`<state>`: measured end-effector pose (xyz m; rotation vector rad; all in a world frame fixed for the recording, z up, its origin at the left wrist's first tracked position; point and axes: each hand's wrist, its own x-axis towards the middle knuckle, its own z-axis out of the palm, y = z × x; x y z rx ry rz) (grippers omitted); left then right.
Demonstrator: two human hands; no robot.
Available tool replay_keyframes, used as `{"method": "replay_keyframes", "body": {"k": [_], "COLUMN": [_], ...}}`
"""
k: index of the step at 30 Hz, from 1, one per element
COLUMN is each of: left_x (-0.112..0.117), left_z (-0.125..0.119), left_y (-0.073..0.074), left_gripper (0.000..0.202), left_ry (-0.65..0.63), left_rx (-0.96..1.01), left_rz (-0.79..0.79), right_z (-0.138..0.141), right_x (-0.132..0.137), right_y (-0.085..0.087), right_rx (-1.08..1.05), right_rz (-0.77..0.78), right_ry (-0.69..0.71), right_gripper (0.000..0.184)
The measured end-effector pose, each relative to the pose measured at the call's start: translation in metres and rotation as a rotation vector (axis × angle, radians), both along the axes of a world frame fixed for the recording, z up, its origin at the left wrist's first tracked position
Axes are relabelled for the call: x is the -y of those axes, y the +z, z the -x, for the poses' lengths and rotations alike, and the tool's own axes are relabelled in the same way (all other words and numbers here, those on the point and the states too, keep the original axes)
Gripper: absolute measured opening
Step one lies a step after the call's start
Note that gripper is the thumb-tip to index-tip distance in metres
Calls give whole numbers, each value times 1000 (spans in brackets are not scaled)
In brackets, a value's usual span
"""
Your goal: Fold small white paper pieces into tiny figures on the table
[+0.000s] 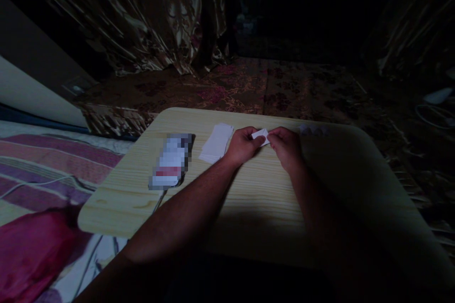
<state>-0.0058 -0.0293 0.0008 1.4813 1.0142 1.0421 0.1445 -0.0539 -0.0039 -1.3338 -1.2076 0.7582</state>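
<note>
Both hands meet over the far middle of a small light wooden table. My left hand and my right hand pinch a small white piece of paper between their fingertips, just above the tabletop. Beside my left hand, a stack of white paper sheets lies flat on the table. The paper's exact shape is hard to make out in the dim light.
A phone with a lit screen lies on the table's left part, a cable running off the near edge. Small pale bits sit near the far edge. Striped bedding lies left, a patterned carpet and curtains beyond.
</note>
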Motion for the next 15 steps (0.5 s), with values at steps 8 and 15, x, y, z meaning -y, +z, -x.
{"method": "replay_keyframes", "body": {"k": [8,15], "left_x": [1,1], "left_z": [0,1], "left_y": [1,3], "left_gripper": [26,26], "left_ry": [-18,-29], "left_rx": [-51,-67], "left_rz": [-2,6], "right_z": [0,1], "right_x": [-1,2], "right_y": [-1,4], "right_rx": [19,52], "right_rz": [-15,8], "right_ry": [-17,-30], "right_gripper": [14,19]}}
